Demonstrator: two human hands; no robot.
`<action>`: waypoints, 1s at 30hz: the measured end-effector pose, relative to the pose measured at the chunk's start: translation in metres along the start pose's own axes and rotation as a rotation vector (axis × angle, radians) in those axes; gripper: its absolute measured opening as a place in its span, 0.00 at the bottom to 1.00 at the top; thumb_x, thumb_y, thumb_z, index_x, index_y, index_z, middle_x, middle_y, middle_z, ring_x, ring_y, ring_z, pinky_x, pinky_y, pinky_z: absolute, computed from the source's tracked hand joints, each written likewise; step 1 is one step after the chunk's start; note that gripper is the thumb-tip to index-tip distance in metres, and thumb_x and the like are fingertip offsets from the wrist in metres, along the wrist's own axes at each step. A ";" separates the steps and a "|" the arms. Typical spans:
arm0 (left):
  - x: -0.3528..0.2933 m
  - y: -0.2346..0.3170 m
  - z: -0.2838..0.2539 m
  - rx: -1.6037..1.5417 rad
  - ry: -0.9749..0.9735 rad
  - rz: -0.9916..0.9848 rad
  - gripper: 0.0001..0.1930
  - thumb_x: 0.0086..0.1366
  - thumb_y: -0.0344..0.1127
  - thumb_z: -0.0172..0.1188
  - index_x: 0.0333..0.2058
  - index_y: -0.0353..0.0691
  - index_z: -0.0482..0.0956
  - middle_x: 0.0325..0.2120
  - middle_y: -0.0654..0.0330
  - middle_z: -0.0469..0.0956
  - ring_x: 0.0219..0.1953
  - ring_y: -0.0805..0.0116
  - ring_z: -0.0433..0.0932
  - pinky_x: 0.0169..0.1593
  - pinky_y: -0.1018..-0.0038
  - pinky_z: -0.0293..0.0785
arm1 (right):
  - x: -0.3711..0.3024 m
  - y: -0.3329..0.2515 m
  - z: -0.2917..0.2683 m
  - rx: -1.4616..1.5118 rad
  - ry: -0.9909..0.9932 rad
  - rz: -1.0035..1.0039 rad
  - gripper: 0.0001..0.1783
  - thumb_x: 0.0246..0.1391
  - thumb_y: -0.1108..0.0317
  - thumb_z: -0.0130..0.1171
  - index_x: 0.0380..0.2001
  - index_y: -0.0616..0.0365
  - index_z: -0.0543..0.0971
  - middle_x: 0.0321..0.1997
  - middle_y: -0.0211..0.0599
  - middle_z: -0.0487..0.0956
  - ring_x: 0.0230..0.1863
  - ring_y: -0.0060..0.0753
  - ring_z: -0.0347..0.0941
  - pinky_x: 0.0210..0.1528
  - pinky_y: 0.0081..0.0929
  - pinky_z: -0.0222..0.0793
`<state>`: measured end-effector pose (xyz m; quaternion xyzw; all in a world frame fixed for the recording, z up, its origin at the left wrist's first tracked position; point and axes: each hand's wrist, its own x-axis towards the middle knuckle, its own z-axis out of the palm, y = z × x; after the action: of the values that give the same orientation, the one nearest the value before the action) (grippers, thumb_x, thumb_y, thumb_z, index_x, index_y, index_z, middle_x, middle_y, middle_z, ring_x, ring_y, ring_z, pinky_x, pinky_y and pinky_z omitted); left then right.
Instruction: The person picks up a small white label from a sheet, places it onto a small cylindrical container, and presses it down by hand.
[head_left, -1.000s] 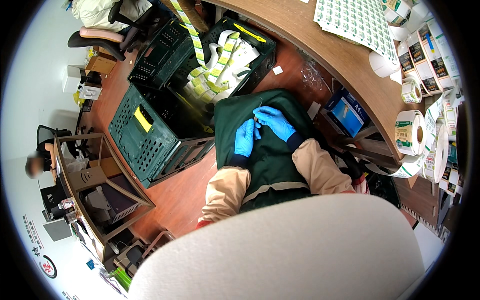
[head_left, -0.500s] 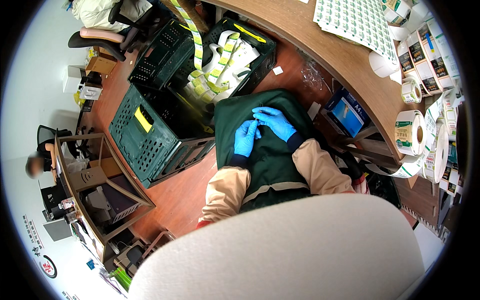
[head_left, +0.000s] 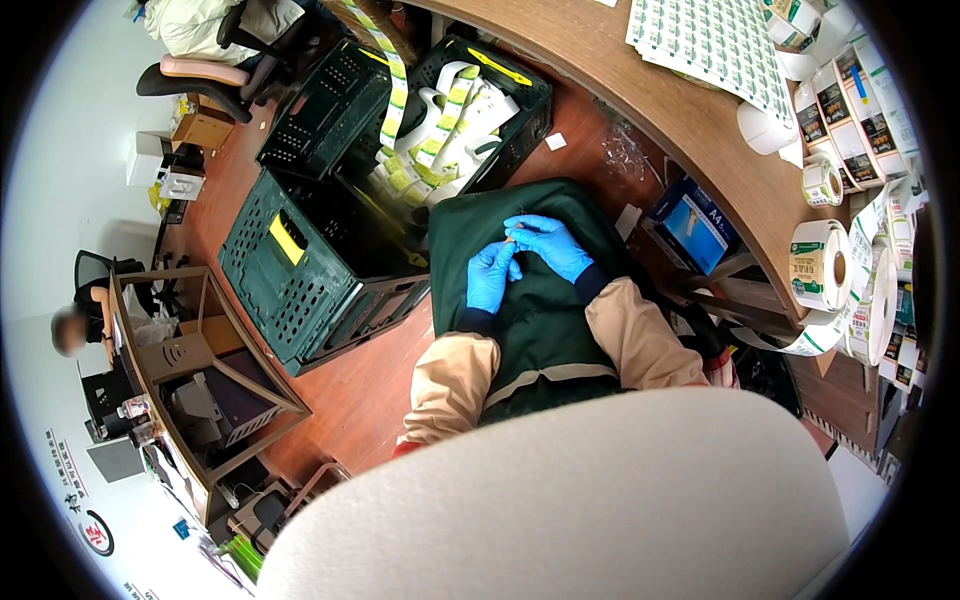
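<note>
Two blue-gloved hands meet over a green apron on the lap: the left hand (head_left: 489,277) and right hand (head_left: 549,245) pinch a small pale item (head_left: 511,239) between their fingertips, too tiny to identify. How far the work has come cannot be judged. Close on the left stand dark green crates (head_left: 300,270); the curved wooden desk (head_left: 690,130) hems in the right, leaving little elbow room.

Counts only: my two gloved hands, left hand (head_left: 489,277) and right hand (head_left: 549,244), centre frame. Three dark plastic crates (head_left: 300,270) upper left. One blue box (head_left: 697,222) right of centre. One label sheet (head_left: 712,45) top right. Label rolls (head_left: 820,265) along the right edge: roughly six, hard to separate. One office chair (head_left: 205,82) top left.
</note>
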<state>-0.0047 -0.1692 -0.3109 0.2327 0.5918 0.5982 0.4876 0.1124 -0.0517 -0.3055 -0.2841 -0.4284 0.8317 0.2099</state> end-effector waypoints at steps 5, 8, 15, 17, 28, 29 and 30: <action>0.000 0.000 -0.002 0.003 -0.025 0.010 0.13 0.69 0.39 0.57 0.32 0.34 0.81 0.15 0.64 0.76 0.18 0.80 0.70 0.25 0.82 0.65 | 0.000 0.002 -0.001 0.015 -0.021 0.016 0.17 0.60 0.72 0.59 0.50 0.68 0.77 0.43 0.35 0.79 0.43 0.24 0.76 0.50 0.19 0.72; -0.002 0.002 -0.001 0.008 -0.026 0.018 0.13 0.70 0.38 0.57 0.31 0.35 0.80 0.15 0.64 0.76 0.17 0.79 0.70 0.25 0.81 0.65 | 0.000 0.003 0.000 0.005 -0.013 0.022 0.16 0.60 0.72 0.58 0.50 0.68 0.76 0.42 0.35 0.80 0.42 0.24 0.76 0.49 0.19 0.72; -0.002 -0.001 0.001 0.034 -0.012 0.050 0.13 0.70 0.38 0.56 0.30 0.36 0.78 0.15 0.64 0.74 0.17 0.79 0.69 0.24 0.81 0.65 | 0.002 0.009 -0.003 -0.005 -0.022 -0.016 0.15 0.60 0.73 0.57 0.48 0.68 0.77 0.40 0.35 0.80 0.40 0.25 0.76 0.47 0.21 0.73; -0.002 -0.001 0.001 0.044 -0.013 0.042 0.13 0.71 0.38 0.55 0.30 0.36 0.78 0.15 0.64 0.74 0.17 0.79 0.69 0.25 0.82 0.65 | 0.003 0.009 -0.003 -0.006 -0.021 -0.017 0.14 0.60 0.73 0.57 0.48 0.68 0.77 0.40 0.35 0.80 0.40 0.24 0.76 0.46 0.21 0.73; 0.001 0.005 0.010 0.078 0.037 0.061 0.11 0.72 0.38 0.52 0.36 0.36 0.76 0.17 0.65 0.73 0.19 0.80 0.69 0.27 0.82 0.66 | 0.003 0.013 -0.001 -0.095 0.064 -0.067 0.11 0.59 0.73 0.59 0.44 0.65 0.79 0.40 0.32 0.80 0.43 0.22 0.74 0.50 0.21 0.69; 0.000 0.006 0.010 0.090 0.029 0.065 0.11 0.72 0.38 0.52 0.36 0.36 0.76 0.17 0.65 0.73 0.19 0.80 0.68 0.27 0.82 0.66 | 0.003 0.014 -0.001 -0.099 0.062 -0.068 0.11 0.59 0.73 0.59 0.44 0.65 0.79 0.40 0.32 0.80 0.42 0.22 0.74 0.50 0.21 0.69; -0.001 0.006 0.008 0.102 0.022 0.068 0.11 0.72 0.38 0.52 0.36 0.37 0.76 0.17 0.66 0.73 0.19 0.81 0.68 0.26 0.81 0.66 | 0.002 0.011 0.001 -0.133 0.057 -0.077 0.11 0.58 0.73 0.59 0.43 0.65 0.79 0.40 0.33 0.80 0.43 0.22 0.74 0.50 0.21 0.69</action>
<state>0.0011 -0.1654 -0.3038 0.2703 0.6186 0.5862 0.4480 0.1091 -0.0575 -0.3151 -0.3044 -0.4871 0.7842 0.2347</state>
